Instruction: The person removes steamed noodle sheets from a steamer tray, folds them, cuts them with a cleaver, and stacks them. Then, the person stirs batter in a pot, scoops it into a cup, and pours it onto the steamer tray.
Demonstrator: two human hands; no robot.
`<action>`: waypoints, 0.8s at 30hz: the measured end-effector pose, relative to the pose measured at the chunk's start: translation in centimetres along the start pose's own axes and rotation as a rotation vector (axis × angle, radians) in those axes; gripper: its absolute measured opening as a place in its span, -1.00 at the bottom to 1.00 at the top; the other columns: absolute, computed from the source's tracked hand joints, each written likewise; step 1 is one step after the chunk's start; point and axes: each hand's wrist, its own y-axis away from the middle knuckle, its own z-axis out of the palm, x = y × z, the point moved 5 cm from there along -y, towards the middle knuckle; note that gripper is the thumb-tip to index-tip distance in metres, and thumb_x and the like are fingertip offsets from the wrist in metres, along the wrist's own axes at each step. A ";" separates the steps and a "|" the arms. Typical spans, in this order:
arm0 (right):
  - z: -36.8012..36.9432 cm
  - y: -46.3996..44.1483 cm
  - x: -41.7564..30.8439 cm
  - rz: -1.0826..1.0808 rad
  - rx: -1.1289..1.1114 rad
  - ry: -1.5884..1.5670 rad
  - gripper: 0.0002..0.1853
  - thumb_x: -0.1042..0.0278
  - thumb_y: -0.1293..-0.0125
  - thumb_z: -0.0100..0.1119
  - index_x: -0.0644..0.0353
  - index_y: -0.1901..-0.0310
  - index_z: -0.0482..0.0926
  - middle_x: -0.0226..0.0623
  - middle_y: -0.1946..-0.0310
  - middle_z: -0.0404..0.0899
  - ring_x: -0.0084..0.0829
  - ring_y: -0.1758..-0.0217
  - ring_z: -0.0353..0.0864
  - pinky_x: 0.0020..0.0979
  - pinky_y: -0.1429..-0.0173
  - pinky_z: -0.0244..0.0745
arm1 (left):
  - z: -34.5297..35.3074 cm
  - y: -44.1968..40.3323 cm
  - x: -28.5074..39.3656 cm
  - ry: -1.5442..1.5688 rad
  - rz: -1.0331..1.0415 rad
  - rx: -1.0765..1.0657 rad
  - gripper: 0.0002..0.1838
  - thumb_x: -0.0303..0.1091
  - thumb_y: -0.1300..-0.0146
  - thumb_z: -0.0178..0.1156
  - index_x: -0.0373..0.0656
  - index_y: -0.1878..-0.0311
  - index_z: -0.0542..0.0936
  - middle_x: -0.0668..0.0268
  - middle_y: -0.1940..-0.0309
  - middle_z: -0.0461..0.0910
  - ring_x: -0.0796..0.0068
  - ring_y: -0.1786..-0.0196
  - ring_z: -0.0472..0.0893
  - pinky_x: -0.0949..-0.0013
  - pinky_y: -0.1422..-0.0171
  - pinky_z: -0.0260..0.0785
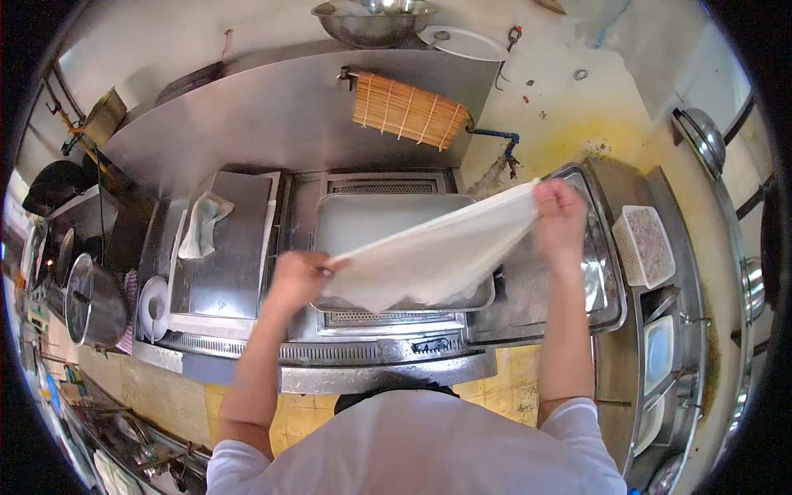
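A white cloth is stretched between my two hands, slanting up to the right, its lower edge hanging loose. My left hand pinches its lower left corner. Higher up at the right, my right hand is closed on the other corner. Beneath the cloth, a rectangular metal tray with a pale, whitish inside sits on the steel counter unit; the cloth hides much of it. A large shiny metal tray lies under my right forearm.
A crumpled cloth lies on a steel lid at the left. A bamboo mat hangs on the back wall. A white basket stands at the right, and a lidded pot at the far left.
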 end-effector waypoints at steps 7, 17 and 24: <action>-6.3 1.9 -8.4 -0.255 0.167 -0.093 -0.91 0.42 -0.50 0.24 0.25 0.10 0.63 -0.46 0.31 0.62 -0.59 0.19 0.55 -0.52 -0.02 0.44 | -17.7 6.4 5.4 0.227 0.376 0.841 -0.92 -0.45 -0.30 0.40 -0.26 0.28 0.74 0.24 0.38 0.71 0.45 0.28 0.64 0.38 0.14 0.45; -0.1 3.7 6.6 0.358 -0.054 0.165 -0.89 0.48 -0.48 0.19 0.27 0.22 0.68 -0.43 0.39 0.61 -0.58 0.32 0.54 -0.49 0.15 0.48 | -6.3 -1.9 -3.3 0.610 -0.251 0.390 -0.82 -0.37 -0.45 0.28 -0.31 0.16 0.72 0.33 0.47 0.67 0.62 0.55 0.53 0.42 0.50 0.36; 9.4 -4.2 18.9 0.337 -0.035 -0.398 -0.84 0.44 -0.46 0.17 0.26 0.00 0.60 -0.33 0.31 0.65 -0.42 0.31 0.61 -0.33 0.18 0.56 | 4.2 -17.2 -8.8 0.927 0.011 0.478 -0.58 -0.35 -0.43 0.31 -0.29 -0.27 0.56 0.10 -0.07 0.69 0.32 -0.03 0.68 0.28 -0.06 0.54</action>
